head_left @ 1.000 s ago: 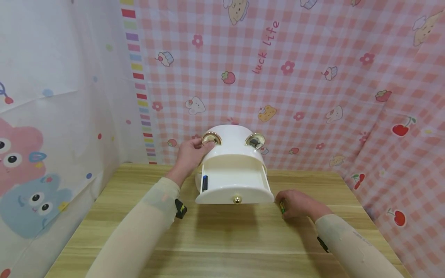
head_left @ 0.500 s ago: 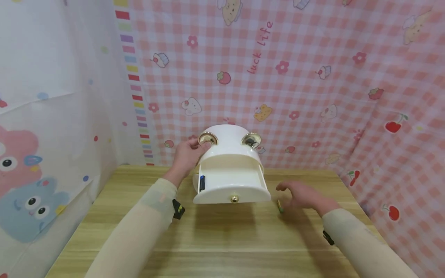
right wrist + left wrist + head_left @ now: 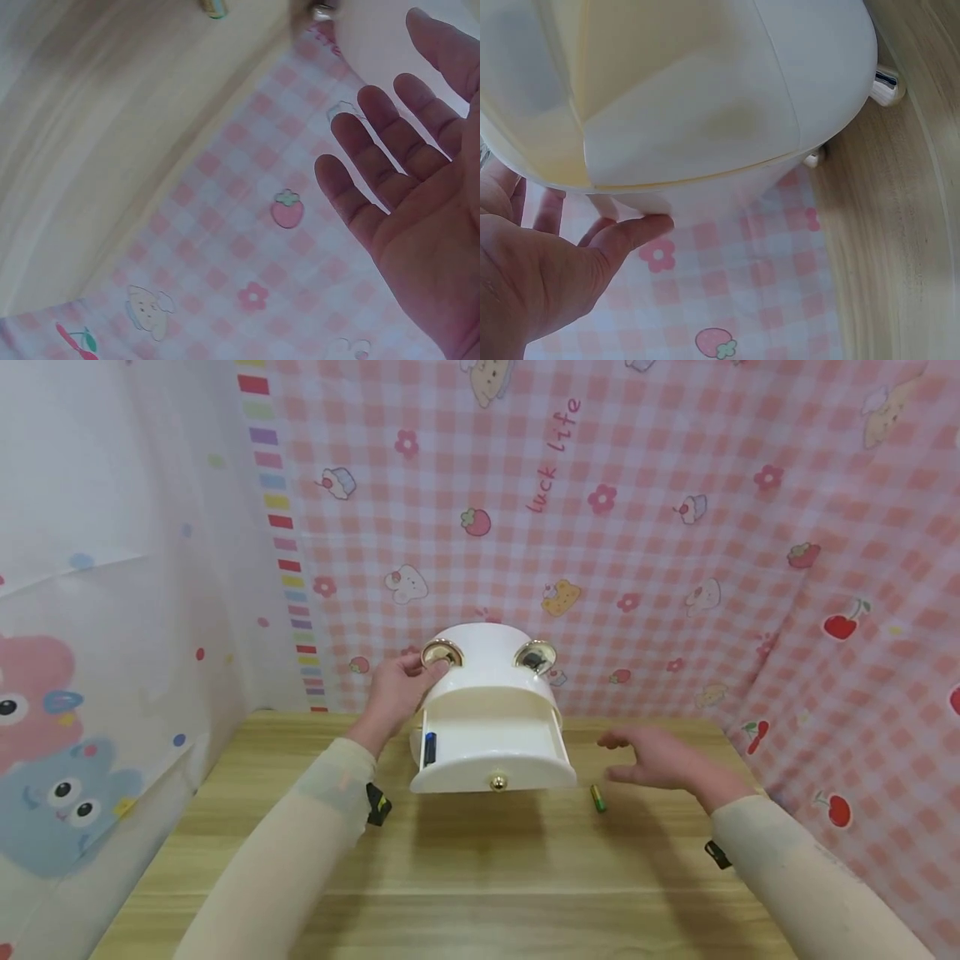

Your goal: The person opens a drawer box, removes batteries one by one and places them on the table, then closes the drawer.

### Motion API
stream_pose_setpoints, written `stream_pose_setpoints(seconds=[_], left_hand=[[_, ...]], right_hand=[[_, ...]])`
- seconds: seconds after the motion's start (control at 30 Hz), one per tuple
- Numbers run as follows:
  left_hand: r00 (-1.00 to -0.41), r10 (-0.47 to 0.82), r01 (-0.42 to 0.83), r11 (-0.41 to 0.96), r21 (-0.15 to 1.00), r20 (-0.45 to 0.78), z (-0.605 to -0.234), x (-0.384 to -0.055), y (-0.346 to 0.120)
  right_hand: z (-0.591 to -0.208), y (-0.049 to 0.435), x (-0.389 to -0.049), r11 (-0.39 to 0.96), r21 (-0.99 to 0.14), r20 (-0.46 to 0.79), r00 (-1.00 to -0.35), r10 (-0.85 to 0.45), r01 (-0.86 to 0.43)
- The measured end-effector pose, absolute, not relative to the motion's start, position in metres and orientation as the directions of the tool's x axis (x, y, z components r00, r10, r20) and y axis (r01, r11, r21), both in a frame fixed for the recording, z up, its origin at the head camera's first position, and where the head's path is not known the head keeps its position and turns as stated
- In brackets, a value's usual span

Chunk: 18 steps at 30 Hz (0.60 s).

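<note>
A white frog-shaped drawer box (image 3: pixel 483 647) with gold-rimmed eyes stands at the back of the table, its drawer (image 3: pixel 493 772) pulled out. My left hand (image 3: pixel 397 692) holds the box by its left side, the thumb beside the left eye; in the left wrist view my fingers (image 3: pixel 634 231) lie against the side wall. Inside the drawer, at the left, is a dark blue battery (image 3: pixel 430 748). A green and yellow battery (image 3: pixel 597 798) lies on the table right of the drawer. My right hand (image 3: pixel 660 758) hovers beside it, fingers spread and holding nothing.
The wooden table (image 3: pixel 480 893) ends at a pink checked cloth backdrop (image 3: pixel 465 460). A white patterned cloth (image 3: pixel 90 627) hangs at the left. Dark wrist devices sit under both sleeves. The gold knob (image 3: pixel 498 783) sticks out from the drawer front.
My right hand has let go of the green and yellow battery, which now lies on the table, and has drawn back to the right. The left hand stays on the box.
</note>
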<state>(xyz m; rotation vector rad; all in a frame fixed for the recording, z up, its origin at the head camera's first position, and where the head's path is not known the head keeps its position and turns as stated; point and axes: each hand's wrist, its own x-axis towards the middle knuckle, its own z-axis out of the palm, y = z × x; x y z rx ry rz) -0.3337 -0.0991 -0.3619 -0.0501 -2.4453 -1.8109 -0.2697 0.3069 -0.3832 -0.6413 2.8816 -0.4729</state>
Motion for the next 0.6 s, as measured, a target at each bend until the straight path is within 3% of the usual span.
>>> stream_pose_setpoints(seconds=[0.6], left_hand=[[-0.993, -0.041, 0.09, 0.288, 0.953, 0.107, -0.367, -0.337, -0.1]], right_hand=[[-0.336, 0.288, -0.263, 0.829, -0.283, 0.043, -0.869, -0.492, -0.483]])
